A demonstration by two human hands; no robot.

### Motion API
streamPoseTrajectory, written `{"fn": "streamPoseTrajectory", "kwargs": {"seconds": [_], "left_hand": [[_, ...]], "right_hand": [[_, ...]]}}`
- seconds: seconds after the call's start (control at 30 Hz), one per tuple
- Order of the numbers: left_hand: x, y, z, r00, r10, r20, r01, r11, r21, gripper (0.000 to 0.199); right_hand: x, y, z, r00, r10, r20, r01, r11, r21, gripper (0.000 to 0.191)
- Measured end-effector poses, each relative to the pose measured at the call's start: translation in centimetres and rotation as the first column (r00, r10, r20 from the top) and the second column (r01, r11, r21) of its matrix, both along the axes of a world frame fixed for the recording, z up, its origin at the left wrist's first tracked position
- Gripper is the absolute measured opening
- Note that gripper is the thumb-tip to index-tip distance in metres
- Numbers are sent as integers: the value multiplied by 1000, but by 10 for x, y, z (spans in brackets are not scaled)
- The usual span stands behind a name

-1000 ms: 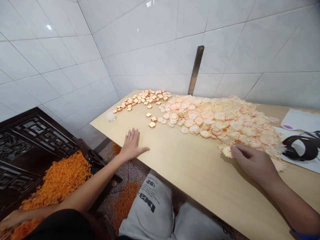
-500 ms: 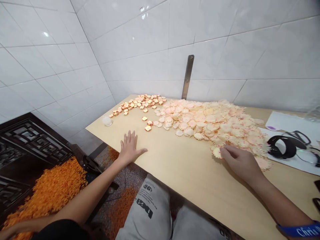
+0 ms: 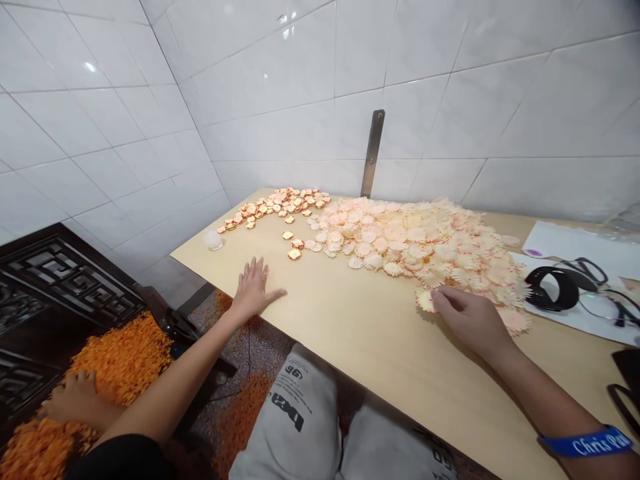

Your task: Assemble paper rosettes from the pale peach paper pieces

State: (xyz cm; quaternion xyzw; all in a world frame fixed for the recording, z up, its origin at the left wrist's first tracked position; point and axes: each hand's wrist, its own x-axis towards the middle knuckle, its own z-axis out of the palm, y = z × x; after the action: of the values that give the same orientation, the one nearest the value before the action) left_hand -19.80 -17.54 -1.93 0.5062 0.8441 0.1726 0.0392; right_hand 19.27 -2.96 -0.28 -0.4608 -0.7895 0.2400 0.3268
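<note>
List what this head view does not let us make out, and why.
Head view, throughout:
Right hand: covers part of the pale disc it pinches.
Pale pile: top pieces hide those beneath.
Grey cloth: small print too tiny to read.
Dark object, lower right: cut off by the picture's edge.

Gleams glossy and smooth on the wall tiles (image 3: 280, 100). Looks like smooth, matt wood on the tabletop (image 3: 325, 307). Shows as dully shining metal on the far bracket (image 3: 373, 153). Looks thin, matt and papery on the pale discs (image 3: 410, 233). Appears as polished dark wood on the carved panel (image 3: 75, 303) at left, rough and matt on the orange heap (image 3: 125, 350), matt cloth on the near grey trousers (image 3: 270, 440).
</note>
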Motion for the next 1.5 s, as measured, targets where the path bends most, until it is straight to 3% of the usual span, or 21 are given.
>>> {"fn": "streamPoseTrajectory", "kwargs": {"seconds": [0.13,0.2,0.3,0.37,0.43,0.53,0.6,0.7,0.77,0.83,0.9,0.97,1.07,1.3,1.5], "left_hand": [[-16,14,6,993,77,86,-87,990,113,97],[-15,18,12,984,78,161,-110,974,199,81],[20,23,25,988,20,151,-75,927,368,53],[62,34,32,971,-213,105,126,838,531,34],[110,56,35,861,-441,255,268,819,508,25],[176,104,30,712,-560,423,337,802,494,29],[210,138,24,623,-639,451,359,746,561,23],[238,173,16,441,-725,529,362,683,634,23],[243,178,13,326,-722,610,384,691,612,28],[241,173,14,261,-710,654,460,687,562,37],[238,165,16,253,-722,644,521,662,538,38],[236,159,19,293,-739,607,516,657,550,31],[237,158,22,331,-713,618,467,693,549,25],[238,159,23,285,-620,731,406,769,494,29],[237,157,22,377,-646,664,477,750,458,36]], "right_hand": [[1,2,-4,1000,12,5,-12,1000,-23,33],[2,2,-4,1000,11,-9,-11,1000,-12,34],[0,2,-5,998,6,-59,-5,1000,13,34],[-1,2,-7,995,15,-102,-13,1000,18,34],[-3,3,-8,989,16,-149,-13,1000,21,34],[-2,11,-11,974,-23,-225,28,999,17,34],[1,18,-12,958,-39,-283,41,999,2,35],[5,26,-14,926,-85,-367,78,996,-33,31],[6,28,-16,891,-58,-449,27,997,-76,20],[5,27,-18,854,-19,-521,-48,992,-116,16],[4,24,-19,836,-3,-548,-93,985,-146,13],[2,21,-19,835,-4,-551,-109,979,-173,11],[1,18,-16,831,-13,-556,-125,970,-210,12],[4,18,-12,783,-51,-620,-176,938,-299,30],[4,20,-11,779,-70,-623,-105,965,-239,25]]}}
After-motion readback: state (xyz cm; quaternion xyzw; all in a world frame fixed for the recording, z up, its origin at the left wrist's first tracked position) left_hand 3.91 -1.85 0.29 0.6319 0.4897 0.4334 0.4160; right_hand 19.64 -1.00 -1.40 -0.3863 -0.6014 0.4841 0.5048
